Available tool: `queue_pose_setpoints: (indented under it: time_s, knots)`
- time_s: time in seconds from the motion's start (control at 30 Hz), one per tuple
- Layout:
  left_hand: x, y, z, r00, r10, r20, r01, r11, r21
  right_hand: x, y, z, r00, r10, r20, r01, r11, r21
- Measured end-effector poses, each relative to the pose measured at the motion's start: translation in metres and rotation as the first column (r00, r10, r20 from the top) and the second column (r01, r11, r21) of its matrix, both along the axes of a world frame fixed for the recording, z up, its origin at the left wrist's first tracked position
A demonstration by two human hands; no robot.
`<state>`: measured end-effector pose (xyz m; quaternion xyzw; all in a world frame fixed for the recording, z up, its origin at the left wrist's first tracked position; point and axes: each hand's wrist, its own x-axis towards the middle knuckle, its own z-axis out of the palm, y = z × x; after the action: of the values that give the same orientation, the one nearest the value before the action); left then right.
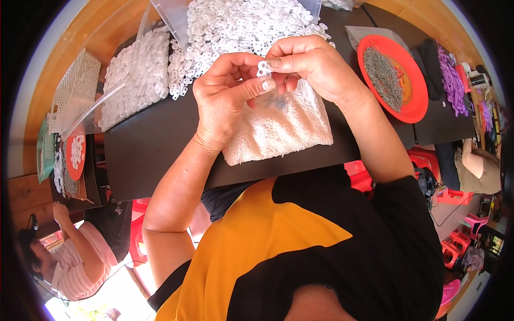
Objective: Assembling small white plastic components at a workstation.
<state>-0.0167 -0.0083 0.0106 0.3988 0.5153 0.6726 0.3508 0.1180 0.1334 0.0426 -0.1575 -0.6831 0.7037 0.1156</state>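
A small white plastic piece with two round holes [263, 68] is held up between my two hands, over a cream terry towel [284, 128] on the dark table. My left hand [227, 96] is closed in a pinch at the piece's lower side, thumb toward the right. From the other side, my right hand [305, 64] pinches its upper edge between thumb and fingers. Just beyond my hands spreads a big heap of similar white pieces [235, 27]. Some of my fingertips behind the piece are hidden.
A red plate [418, 107] with many thin grey pieces [383, 77] stands on the right, near purple strips [452, 83]. At left lies a block of packed white pieces [136, 77] by a clear plastic bin [112, 91]. Other people sit at far left and far right.
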Motion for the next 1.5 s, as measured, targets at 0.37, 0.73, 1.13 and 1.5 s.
queue_pose_setpoints:
  time_s: [0.37,0.73,1.13,1.5]
  knots:
    - [0.000,-0.004,0.000,0.997,0.011,-0.074,-0.007,0.999,0.051,-0.001,-0.004,0.000,0.999,0.033,0.010,-0.032,0.997,-0.075]
    - [0.004,-0.007,0.002,1.000,0.002,-0.028,0.000,0.996,0.091,0.000,-0.007,0.001,0.997,0.068,0.023,-0.065,0.989,-0.130]
    - [0.007,-0.013,0.005,0.993,0.010,-0.122,0.014,0.980,0.197,-0.002,-0.018,-0.003,0.998,0.060,-0.031,-0.066,0.965,-0.255]
    - [0.002,-0.004,-0.005,0.995,0.036,-0.093,-0.018,0.984,0.180,-0.006,-0.017,-0.008,0.998,0.002,-0.069,-0.020,0.962,-0.273]
